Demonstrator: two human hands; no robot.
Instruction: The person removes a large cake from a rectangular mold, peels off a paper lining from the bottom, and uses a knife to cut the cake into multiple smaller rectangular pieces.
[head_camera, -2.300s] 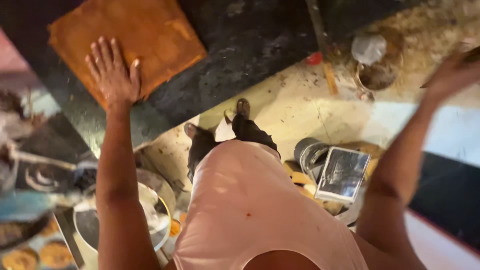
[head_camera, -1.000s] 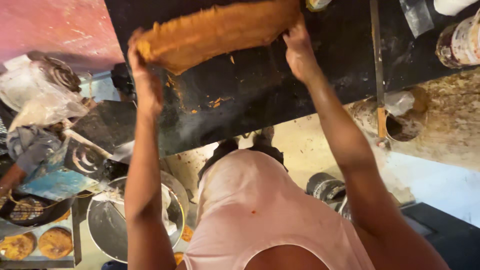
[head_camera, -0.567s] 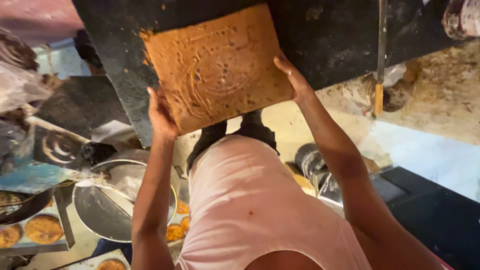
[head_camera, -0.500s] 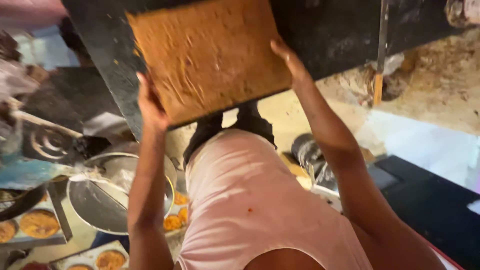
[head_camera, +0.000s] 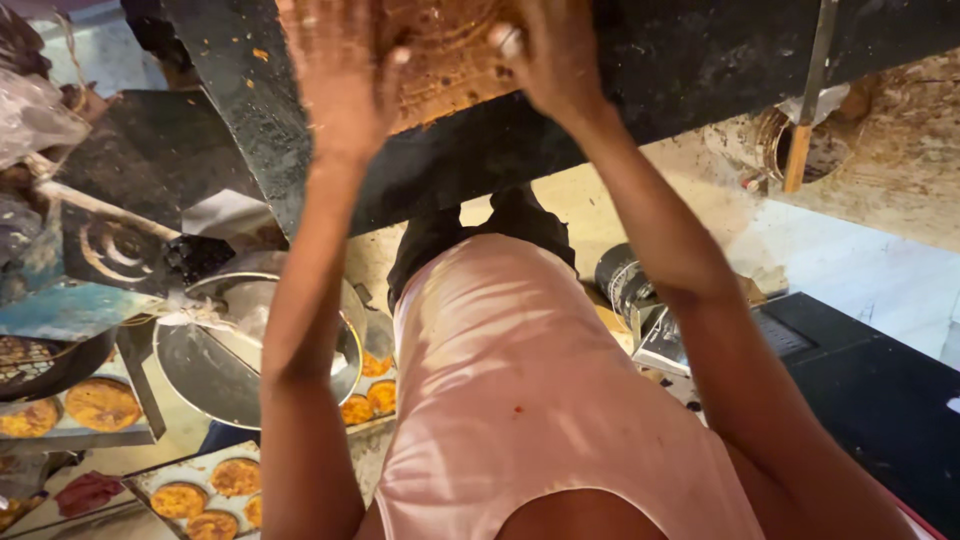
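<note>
Your left hand (head_camera: 340, 85) lies flat, fingers spread, pressing down on the left part of the brown slab (head_camera: 450, 50). Your right hand (head_camera: 555, 55) lies flat on the slab's right part, palm down, a ring showing on one finger. Neither grip closes around anything: both hands are open and pressed onto the slab, not clasping it.

The slab rests on the dark surface (head_camera: 680, 60), at the top edge of the view and partly cut off by it. Crumbs of the same brown stuff lie scattered on the surface to the left of your left hand.

Below the surface's near edge stands a large metal bowl (head_camera: 215, 365), just beside your left forearm. Trays (head_camera: 195, 475) holding round golden-brown cakes sit lower left. A wooden-handled tool (head_camera: 805, 135) hangs at the surface's right end, over a round container. Your pink shirt (head_camera: 520, 390) fills the lower middle.
</note>
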